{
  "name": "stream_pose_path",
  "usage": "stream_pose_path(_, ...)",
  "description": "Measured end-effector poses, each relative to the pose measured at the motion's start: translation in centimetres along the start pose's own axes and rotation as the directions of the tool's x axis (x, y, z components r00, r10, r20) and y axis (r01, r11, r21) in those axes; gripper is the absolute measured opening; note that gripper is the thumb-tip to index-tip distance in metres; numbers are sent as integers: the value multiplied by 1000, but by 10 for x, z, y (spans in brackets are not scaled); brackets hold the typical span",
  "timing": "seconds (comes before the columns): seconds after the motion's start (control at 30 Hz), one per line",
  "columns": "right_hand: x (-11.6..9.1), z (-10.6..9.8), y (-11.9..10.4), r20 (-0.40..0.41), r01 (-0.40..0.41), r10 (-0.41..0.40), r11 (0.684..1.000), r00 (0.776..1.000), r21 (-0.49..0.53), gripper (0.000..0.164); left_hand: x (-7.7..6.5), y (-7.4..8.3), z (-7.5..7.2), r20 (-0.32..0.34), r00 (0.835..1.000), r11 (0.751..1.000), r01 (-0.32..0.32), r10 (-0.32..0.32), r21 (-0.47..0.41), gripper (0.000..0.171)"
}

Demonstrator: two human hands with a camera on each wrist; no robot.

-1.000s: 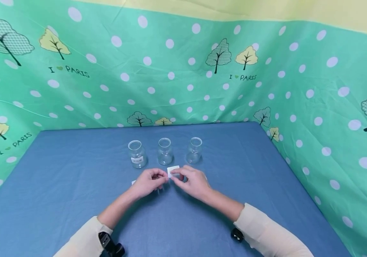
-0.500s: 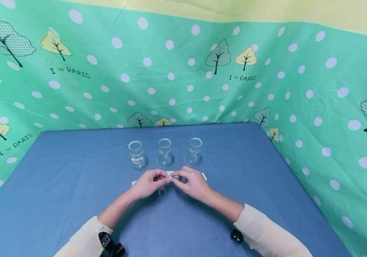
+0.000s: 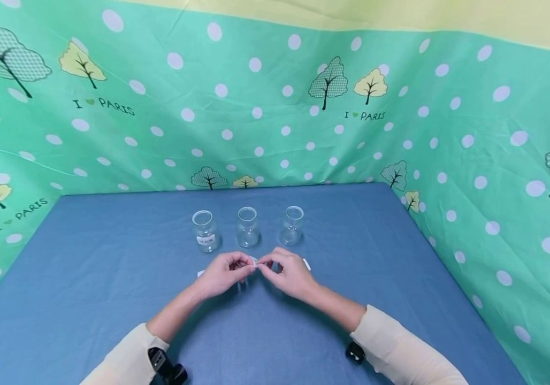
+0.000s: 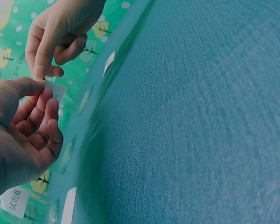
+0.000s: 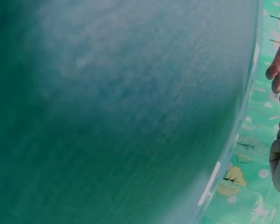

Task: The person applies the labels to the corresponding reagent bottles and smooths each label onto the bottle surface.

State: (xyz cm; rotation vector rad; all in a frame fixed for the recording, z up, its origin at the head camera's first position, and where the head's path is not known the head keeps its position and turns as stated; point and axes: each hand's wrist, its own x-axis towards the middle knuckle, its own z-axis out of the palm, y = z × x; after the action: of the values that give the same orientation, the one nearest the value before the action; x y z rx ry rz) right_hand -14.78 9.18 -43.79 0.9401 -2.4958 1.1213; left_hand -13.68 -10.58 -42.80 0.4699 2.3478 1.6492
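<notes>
Both hands meet above the table's middle, in front of three glass jars. My left hand (image 3: 227,274) pinches a small white label (image 4: 59,92) between thumb and index finger, the other fingers loosely curled. At the label's edge the thumb and index finger of my right hand (image 3: 288,272) pinch too, fingertips right against the left ones. In the head view the fingers hide most of the label. The left jar (image 3: 207,239) bears a white label with dark handwriting. No label shows on the middle jar (image 3: 247,230) or the right jar (image 3: 292,227).
One white paper piece (image 3: 200,273) lies on the blue tablecloth (image 3: 265,337) beside the left hand, partly hidden. Another white piece (image 3: 306,264) lies behind the right hand. A green dotted curtain (image 3: 275,133) encloses the back and sides.
The white label, earlier standing out flat above the fingers, has tilted down and is now mostly covered by the fingertips. The hands have drawn slightly together; the jars have not moved.
</notes>
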Motion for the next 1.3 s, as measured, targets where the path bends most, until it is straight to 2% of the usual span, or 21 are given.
stream_pose_path(0.13,0,-1,-1,-32,0,0,1000,999,-2,5,3,-9,0,-7,1000,1000,-1,1,-15,17)
stream_pose_path(0.43,1,-2,2,-90,-32,34,999,995,22,7,3,-11,0,-19,1000,999,22,-22,-28,17)
stream_pose_path(0.97,5,-7,4,-102,-202,216,971,971,129,6,4,-14,1,-37,998,998,57,-58,-25,16)
stream_pose_path(1.13,5,-8,4,-110,-228,249,957,962,178,5,3,-15,1,-40,995,996,87,-88,-23,16)
stream_pose_path(1.3,6,-9,5,-164,-214,254,950,953,226,4,4,-15,2,-52,994,995,98,-99,-32,15)
